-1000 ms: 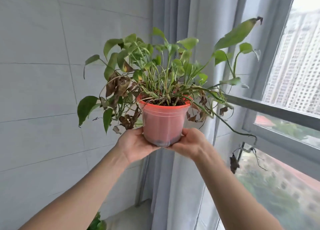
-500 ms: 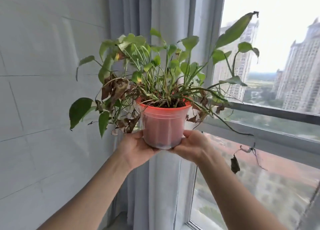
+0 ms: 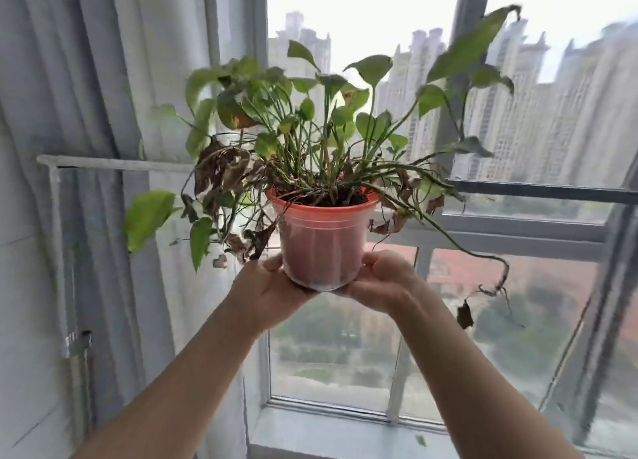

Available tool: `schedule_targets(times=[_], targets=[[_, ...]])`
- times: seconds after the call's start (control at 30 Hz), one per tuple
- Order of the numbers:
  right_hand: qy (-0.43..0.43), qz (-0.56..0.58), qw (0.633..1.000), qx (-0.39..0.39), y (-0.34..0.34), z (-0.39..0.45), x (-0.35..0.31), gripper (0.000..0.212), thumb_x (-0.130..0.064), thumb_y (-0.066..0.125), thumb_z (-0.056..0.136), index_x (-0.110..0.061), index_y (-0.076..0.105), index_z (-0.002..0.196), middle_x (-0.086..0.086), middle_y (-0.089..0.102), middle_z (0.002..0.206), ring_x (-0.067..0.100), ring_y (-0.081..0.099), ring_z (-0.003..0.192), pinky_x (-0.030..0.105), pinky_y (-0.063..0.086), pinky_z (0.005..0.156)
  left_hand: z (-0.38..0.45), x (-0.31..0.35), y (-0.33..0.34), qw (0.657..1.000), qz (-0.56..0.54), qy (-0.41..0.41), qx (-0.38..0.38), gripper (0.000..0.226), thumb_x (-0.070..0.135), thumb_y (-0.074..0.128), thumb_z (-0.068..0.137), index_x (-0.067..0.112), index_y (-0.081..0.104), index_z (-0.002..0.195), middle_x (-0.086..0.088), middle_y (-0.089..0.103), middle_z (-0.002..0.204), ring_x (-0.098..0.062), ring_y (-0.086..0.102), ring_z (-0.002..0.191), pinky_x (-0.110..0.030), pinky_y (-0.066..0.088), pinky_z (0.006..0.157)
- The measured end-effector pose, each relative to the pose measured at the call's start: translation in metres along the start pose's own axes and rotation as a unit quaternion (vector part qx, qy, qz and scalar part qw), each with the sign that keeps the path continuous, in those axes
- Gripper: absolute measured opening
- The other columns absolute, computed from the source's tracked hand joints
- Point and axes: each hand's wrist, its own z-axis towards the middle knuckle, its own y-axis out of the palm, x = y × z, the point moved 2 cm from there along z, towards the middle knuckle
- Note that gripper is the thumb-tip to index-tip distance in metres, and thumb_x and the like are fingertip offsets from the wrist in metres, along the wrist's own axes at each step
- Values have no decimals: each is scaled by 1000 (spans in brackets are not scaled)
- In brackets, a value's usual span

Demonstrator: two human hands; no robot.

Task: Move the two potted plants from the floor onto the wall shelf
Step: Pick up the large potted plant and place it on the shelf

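Observation:
A potted plant in a red-rimmed, translucent pink pot [image 3: 322, 244] is held upright in the air, in front of the window. Green leaves and several dry brown ones spread wide, and one long stem trails down to the right. My left hand [image 3: 272, 287] cups the pot's lower left side and base. My right hand [image 3: 381, 280] cups its lower right side. A thin white shelf edge [image 3: 114, 164] on a bracket runs behind the plant's left leaves, about level with the pot's rim. The second potted plant is out of view.
A grey curtain [image 3: 103, 78] hangs at the left, partly over the shelf bracket [image 3: 74, 341]. A large window with grey frames [image 3: 538, 191] fills the right, tower blocks beyond it. A white sill [image 3: 345, 434] runs below.
The view has swung right from the tiled wall to the window, with the plant carried along in both hands. The shelf edge has come into sight at the left.

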Motion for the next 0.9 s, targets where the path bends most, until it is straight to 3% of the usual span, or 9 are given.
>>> schedule_targets(times=[0.1,0.23,0.37,0.5,0.63,0.73,0.83,0.9], targets=[[-42,16,999,20,-28,-36,-24,51,-12,22,98,20,56,119,45,56,122,55,53,112,70,45,84,20,-37,29,996,-20,-75,-41,54,17,28,95,-8,40,141,-44,45,138,-57,49,124,-70,40,100],[-93,64,992,53,-75,-95,-62,53,-16,20,100,15,47,134,44,53,128,56,48,121,70,40,96,41,-101,78,982,-13,-166,-94,58,21,27,97,-20,45,134,-46,40,140,-60,46,124,-69,35,105],[-131,99,985,60,-123,-168,-94,58,-23,16,101,16,47,129,51,52,120,66,57,101,77,46,79,62,-177,129,979,11,-188,-83,54,15,32,93,-15,42,138,-44,44,138,-53,39,133,-62,23,115],[-184,104,972,106,-180,-256,-128,59,-22,14,101,16,47,131,50,54,117,60,53,107,75,46,79,65,-273,182,960,31,-253,-117,53,15,32,95,-21,46,131,-48,42,137,-57,42,128,-63,29,111],[-230,86,955,167,-231,-347,-158,55,-12,20,93,22,61,107,48,60,107,57,58,99,73,48,74,63,-368,235,943,35,-299,-143,53,15,31,94,-27,54,117,-49,44,133,-59,47,122,-65,38,99],[-252,92,943,198,-263,-402,-171,54,-8,23,90,24,66,95,47,63,101,57,63,91,72,49,70,65,-426,264,935,22,-324,-144,54,16,28,96,-25,52,121,-48,43,135,-56,41,128,-65,34,104],[-263,110,935,210,-299,-456,-179,51,-8,23,92,22,62,106,45,59,114,56,53,111,73,42,88,67,-485,289,922,24,-363,-133,55,21,23,101,-18,43,135,-46,39,140,-54,36,135,-61,26,114],[-276,133,925,223,-319,-490,-183,50,-10,20,95,20,57,112,44,57,120,53,45,125,68,34,103,69,-522,305,912,35,-381,-146,57,23,21,102,-17,45,133,-47,43,137,-56,44,129,-64,35,107]])
